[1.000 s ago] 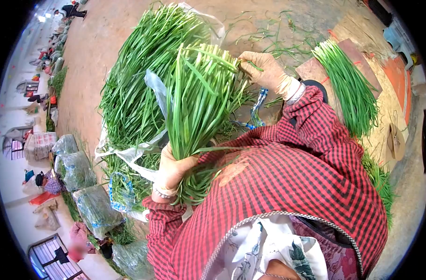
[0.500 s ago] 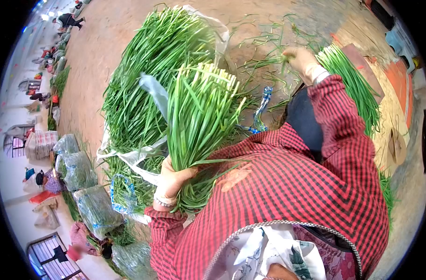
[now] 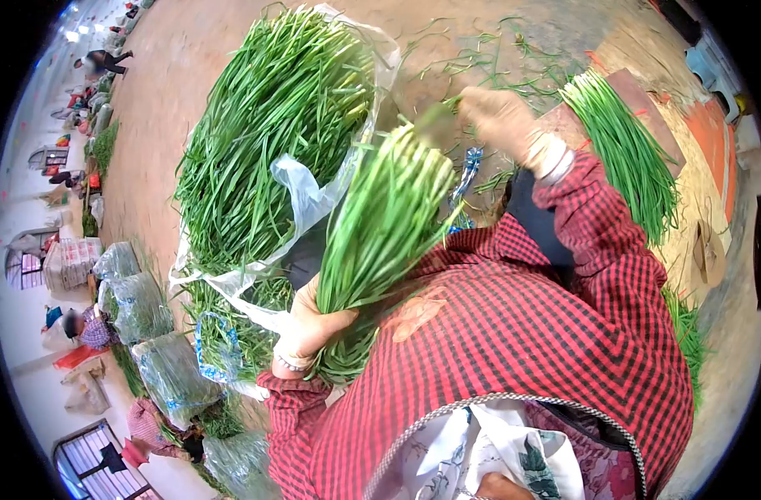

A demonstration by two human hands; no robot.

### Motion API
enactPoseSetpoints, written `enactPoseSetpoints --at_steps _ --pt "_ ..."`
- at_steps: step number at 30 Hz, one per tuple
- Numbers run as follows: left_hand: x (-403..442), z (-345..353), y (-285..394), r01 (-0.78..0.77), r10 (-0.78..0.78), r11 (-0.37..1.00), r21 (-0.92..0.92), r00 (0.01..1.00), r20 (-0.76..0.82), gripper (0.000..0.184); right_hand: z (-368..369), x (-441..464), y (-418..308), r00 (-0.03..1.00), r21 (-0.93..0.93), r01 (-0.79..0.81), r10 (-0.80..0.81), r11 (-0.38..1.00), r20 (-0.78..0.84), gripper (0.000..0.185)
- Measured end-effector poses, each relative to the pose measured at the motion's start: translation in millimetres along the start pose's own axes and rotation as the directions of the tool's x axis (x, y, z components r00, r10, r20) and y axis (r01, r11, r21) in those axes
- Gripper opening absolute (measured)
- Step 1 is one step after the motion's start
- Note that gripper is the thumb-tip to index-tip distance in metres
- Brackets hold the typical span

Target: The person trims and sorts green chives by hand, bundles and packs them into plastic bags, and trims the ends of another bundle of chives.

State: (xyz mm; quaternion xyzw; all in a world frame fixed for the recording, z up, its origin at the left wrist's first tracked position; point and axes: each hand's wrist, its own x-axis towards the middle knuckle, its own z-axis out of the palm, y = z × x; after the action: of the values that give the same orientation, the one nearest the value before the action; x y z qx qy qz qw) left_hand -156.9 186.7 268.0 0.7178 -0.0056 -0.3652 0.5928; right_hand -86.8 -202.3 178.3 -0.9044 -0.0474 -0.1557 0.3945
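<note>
My left hand (image 3: 314, 323) is wrapped around the leafy lower part of a bunch of garlic chives (image 3: 385, 217), whose pale cut ends point up and away. Close to those cut ends is my right hand (image 3: 501, 121), its fingers drawn together; a green blur at the fingertips hides what they pinch. Behind the held bunch, a large heap of chives (image 3: 272, 142) lies in a white plastic sheet (image 3: 304, 193). A laid-out bunch (image 3: 622, 154) rests on a brown board to the right.
Loose chive scraps (image 3: 489, 62) litter the floor beyond my right hand. A blue-and-white tie strip (image 3: 470, 175) lies between the bunch and my knee. Plastic-wrapped bundles (image 3: 176, 375) line the left, where other people sit; one person (image 3: 104, 62) stands farther back. A straw-coloured hat (image 3: 708, 254) is at right.
My right hand has moved left from above the floor scraps to the cut ends of the held bunch. The bunch has tipped slightly rightward in my left hand.
</note>
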Motion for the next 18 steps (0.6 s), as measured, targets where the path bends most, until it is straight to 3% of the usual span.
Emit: enactPoseSetpoints --at_steps 1,2,3,4,6,7,8,10,12,13,14,15,16,18 --pt "-3 -2 -2 0.005 -0.005 1.0 -0.002 0.999 0.054 0.039 -12 1 6 1.0 -0.001 -0.001 0.001 1.0 0.007 0.034" --pt "-5 -3 -3 0.01 -0.009 1.0 -0.003 0.994 0.108 0.041 -28 3 7 0.966 -0.157 -0.131 0.162 0.979 0.204 0.041" --pt "-5 -5 -8 0.032 -0.031 0.999 -0.002 0.988 0.154 0.045 -39 4 5 0.869 -0.331 -0.221 0.34 0.917 0.36 0.048" --pt "-4 -2 -7 0.034 -0.034 0.999 -0.002 0.986 0.161 0.045 -41 1 2 0.867 -0.334 -0.228 0.346 0.915 0.358 0.048" --pt "1 7 -4 0.07 -0.068 0.997 -0.013 0.989 0.131 0.042 -40 -5 -17 0.951 0.161 -0.201 0.152 0.966 0.271 0.052" --pt "4 11 -2 0.03 -0.032 0.999 0.017 0.989 0.142 0.045 -45 -2 -30 0.886 0.281 -0.318 0.178 0.905 0.428 0.07" --pt "6 14 2 0.033 -0.035 0.999 0.02 0.989 0.145 0.045 -42 -2 -41 0.886 0.283 -0.322 0.182 0.904 0.427 0.07" --pt "9 18 8 -0.036 0.0 0.966 0.255 0.99 0.14 0.048 -34 -3 -56 0.848 0.378 -0.269 0.032 0.886 0.529 0.075" --pt "11 19 8 -0.082 0.045 0.952 0.295 0.991 0.129 0.051 -18 -6 -58 0.846 0.31 -0.047 -0.127 0.95 0.519 0.079" --pt "10 18 11 -0.161 0.114 0.849 0.503 0.986 0.124 0.051 -13 -8 -63 0.766 0.386 -0.284 -0.035 0.878 0.642 0.079" --pt "8 18 15 -0.22 0.179 0.698 0.682 0.975 0.132 0.051 -12 -11 -67 0.801 0.346 -0.18 -0.067 0.921 0.595 0.078" --pt "6 18 22 -0.23 0.197 0.577 0.783 0.97 0.139 0.053 -8 -13 -62 0.777 0.419 -0.189 -0.125 0.888 0.617 0.075" --pt "3 18 24 -0.253 0.245 0.517 0.818 0.959 0.142 0.055 -5 -15 -56 0.753 0.488 -0.202 -0.184 0.849 0.632 0.073" --pt "-2 10 20 -0.27 0.271 0.454 0.849 0.95 0.157 0.056 -11 -22 -60 0.723 0.453 -0.217 -0.17 0.865 0.67 0.067"
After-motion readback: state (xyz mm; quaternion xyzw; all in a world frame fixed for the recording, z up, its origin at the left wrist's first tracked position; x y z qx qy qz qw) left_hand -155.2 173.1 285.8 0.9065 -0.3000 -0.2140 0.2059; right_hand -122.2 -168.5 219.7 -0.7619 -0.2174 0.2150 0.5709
